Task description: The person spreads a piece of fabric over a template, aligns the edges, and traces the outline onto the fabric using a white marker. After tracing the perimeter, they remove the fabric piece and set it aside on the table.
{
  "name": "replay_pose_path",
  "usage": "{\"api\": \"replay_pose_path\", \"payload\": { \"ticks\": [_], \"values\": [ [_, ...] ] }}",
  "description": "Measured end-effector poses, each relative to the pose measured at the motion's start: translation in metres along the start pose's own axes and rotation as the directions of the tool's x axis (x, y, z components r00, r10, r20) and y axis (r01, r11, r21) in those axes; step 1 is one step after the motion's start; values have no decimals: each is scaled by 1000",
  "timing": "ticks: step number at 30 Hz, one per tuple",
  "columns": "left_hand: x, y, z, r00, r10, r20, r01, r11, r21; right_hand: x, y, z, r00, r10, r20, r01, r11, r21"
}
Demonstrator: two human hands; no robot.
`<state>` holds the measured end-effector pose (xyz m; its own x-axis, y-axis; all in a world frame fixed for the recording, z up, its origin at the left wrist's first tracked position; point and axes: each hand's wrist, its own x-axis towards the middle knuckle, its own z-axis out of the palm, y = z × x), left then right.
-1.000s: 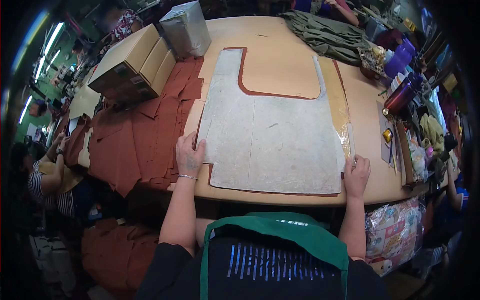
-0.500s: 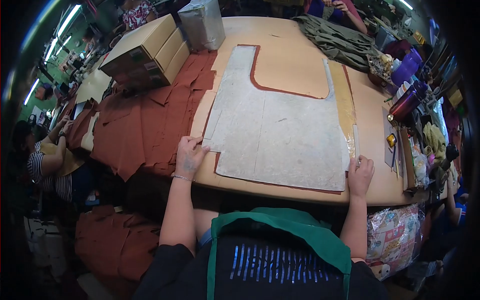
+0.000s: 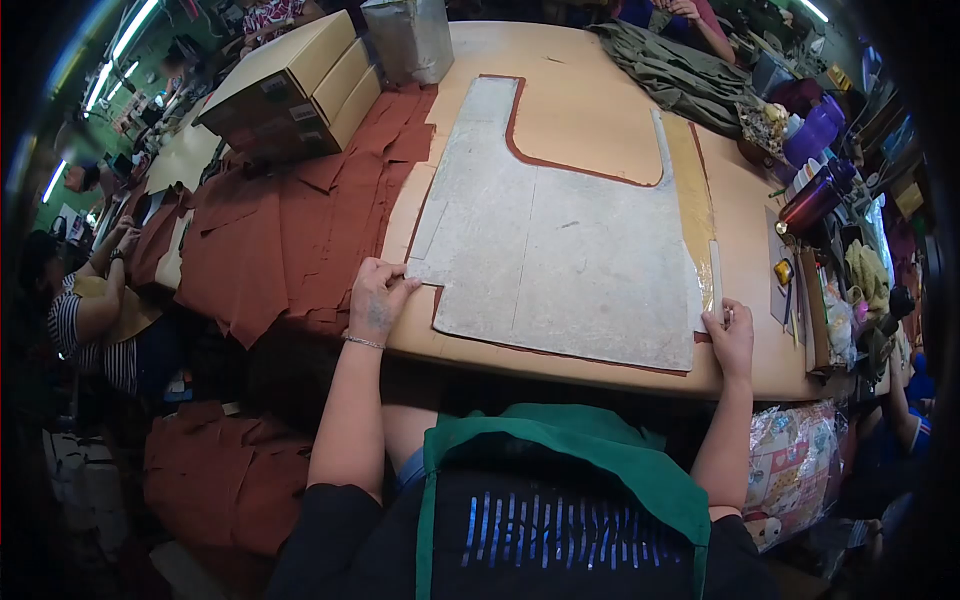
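Observation:
A grey flat template lies on the tan table, with rust-red fabric showing along its edges beneath it. My left hand pinches the left corner tab of the template, thumb and fingers together. At the right edge my right hand is closed on the lower end of a narrow pale strip. Under that strip, a yellowish taped band runs along the template's right side.
Layered rust-red fabric and cardboard boxes are at left, beside a grey container. Dark green cloth lies at the back. Right: a purple bottle and a tray of tools. Co-workers sit around.
The template appears slightly higher in view. My right hand has shifted a little to the right and up, and my left hand has risen slightly with the template's corner.

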<state>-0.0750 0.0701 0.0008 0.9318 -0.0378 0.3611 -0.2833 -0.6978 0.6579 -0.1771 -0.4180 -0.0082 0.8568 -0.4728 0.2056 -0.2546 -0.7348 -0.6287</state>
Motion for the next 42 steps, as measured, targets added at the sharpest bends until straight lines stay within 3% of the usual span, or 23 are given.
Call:
{"api": "replay_pose_path", "payload": {
  "ticks": [1,10,13,16,19,20,23,24,26,28,29,32,35,38,42],
  "values": [
    [0,1,0,1000,-14,-8,14,1000,-21,1,5,1,1000,6,15,-7,998,67],
    [0,5,2,997,-11,-75,15,999,50,1,1,-7,996,-16,86,15,1000,17],
    [0,9,3,996,-1,-86,8,997,82,0,-4,-13,989,-97,113,101,995,-24],
    [0,9,3,997,-25,-78,29,999,40,2,-7,-15,986,-70,153,77,996,-39],
    [-1,10,2,998,26,-56,-20,994,103,-5,-21,-26,980,-111,164,137,978,-156],
    [0,7,0,996,-86,23,84,993,81,-13,-29,-33,978,-118,172,143,980,-141],
    [4,12,-3,954,297,-27,-276,914,296,-36,-43,-43,967,-166,195,186,978,-89],
    [5,7,0,966,257,35,-258,947,192,-44,-40,-43,959,-195,204,215,974,-78],
    [6,10,3,947,279,158,-312,915,255,-59,-41,-44,957,-194,217,211,976,-58],
    [7,12,7,927,318,198,-362,896,256,-61,-34,-39,973,-212,86,221,970,-103],
    [5,15,10,939,262,222,-306,932,193,-58,-26,-37,972,-234,10,233,960,-156],
    [-3,37,9,955,78,286,-89,996,24,-49,-14,-42,973,-225,-58,208,955,-213],
    [-3,32,6,938,238,251,-248,969,10,-41,-13,-47,978,-192,-78,180,974,-140],
    [2,24,3,932,293,215,-318,944,90,-23,-2,-47,986,-127,-110,114,986,-118],
    [2,15,5,945,195,262,-218,974,60,8,24,-25,998,52,-24,-54,996,-67]
  ]
}}
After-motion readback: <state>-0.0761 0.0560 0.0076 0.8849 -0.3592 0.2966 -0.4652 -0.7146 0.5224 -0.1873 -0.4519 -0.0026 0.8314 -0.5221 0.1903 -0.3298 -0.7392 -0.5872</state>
